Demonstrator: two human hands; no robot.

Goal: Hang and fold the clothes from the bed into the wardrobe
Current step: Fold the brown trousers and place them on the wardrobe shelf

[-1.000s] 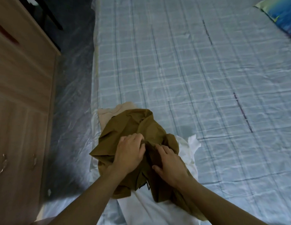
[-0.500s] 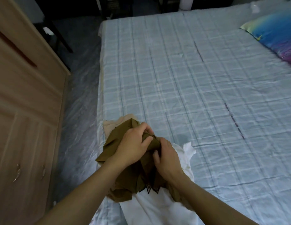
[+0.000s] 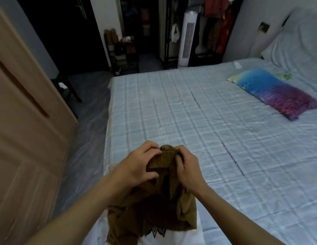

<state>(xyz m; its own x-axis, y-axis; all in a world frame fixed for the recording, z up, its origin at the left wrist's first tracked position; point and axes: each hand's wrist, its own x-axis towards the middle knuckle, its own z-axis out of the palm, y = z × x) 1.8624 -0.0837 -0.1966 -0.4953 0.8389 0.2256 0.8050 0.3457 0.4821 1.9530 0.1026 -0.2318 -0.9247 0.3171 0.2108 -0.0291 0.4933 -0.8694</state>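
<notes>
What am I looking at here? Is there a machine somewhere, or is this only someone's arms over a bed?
There is no machine. A person wears a wide-angle camera on the head, looking forward and down, so you see their own two bare arms reaching into the picture. The left hand and the right hand both grip the bunched top of an olive-brown garment, lifting it so the rest hangs down. Beneath it lies a white garment on the bed, which has a pale blue checked sheet. Further over on the sheet lies a blue and purple pillow. At the left stands a wooden wardrobe. Across the room stand a white tower fan and a rack of hanging clothes.
</notes>
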